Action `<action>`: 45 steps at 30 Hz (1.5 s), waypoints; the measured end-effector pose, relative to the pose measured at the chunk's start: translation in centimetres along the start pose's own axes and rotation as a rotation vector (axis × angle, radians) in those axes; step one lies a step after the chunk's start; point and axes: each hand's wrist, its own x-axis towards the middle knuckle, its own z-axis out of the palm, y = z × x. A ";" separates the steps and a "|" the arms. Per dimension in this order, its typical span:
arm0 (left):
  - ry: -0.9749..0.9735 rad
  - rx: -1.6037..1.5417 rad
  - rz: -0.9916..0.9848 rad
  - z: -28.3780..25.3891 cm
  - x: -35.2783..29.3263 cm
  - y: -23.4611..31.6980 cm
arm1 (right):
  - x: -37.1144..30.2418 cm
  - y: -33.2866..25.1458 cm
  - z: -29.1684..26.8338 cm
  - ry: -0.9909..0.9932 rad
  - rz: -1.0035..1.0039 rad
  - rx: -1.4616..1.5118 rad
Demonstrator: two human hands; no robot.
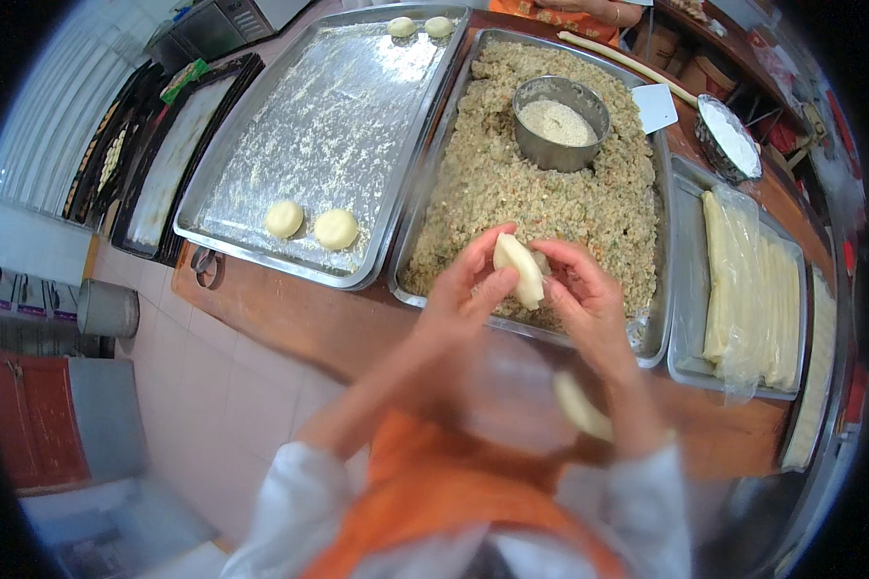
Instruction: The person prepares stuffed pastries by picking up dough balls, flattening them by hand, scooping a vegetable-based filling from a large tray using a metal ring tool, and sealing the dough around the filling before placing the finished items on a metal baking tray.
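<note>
A pale piece of dough (519, 267) is held up over the near edge of the tray of crumbly filling (550, 207). My left hand (473, 282) pinches it between thumb and fingers from the left. On the other side, my right hand (587, 294) has its thumb and curled fingers closed at the dough's right edge. A metal bowl of pale seeds or grains (560, 125) rests on the filling. Two round dough balls (336, 229) sit at the near end of a floured metal tray (299, 125), with two more at its far end. Below my right hand lies another dough piece (581, 407), partly behind my forearm.
At right, a metal tray holds long dough strips (758, 289) under clear plastic. Behind it stand a bowl of white powder (729, 140) and a white scraper (655, 108). A long dough rope (628, 63) lies at the back, near another person's arm (603, 12). A metal ring (206, 267) lies at the table's left.
</note>
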 end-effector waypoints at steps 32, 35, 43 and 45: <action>0.624 -0.413 0.009 3.5 -0.5 -2.7 | -2.3 -1.4 3.9 0.116 -0.237 -0.396; 0.507 0.059 0.375 3.3 0.0 -2.2 | -2.1 0.1 2.5 0.151 0.083 0.000; 0.593 -0.584 0.078 2.7 0.6 -0.9 | -0.6 -1.7 2.9 0.120 0.312 0.390; 0.614 -1.077 -0.225 1.0 1.2 -0.7 | 0.3 -1.5 2.4 0.198 0.344 0.446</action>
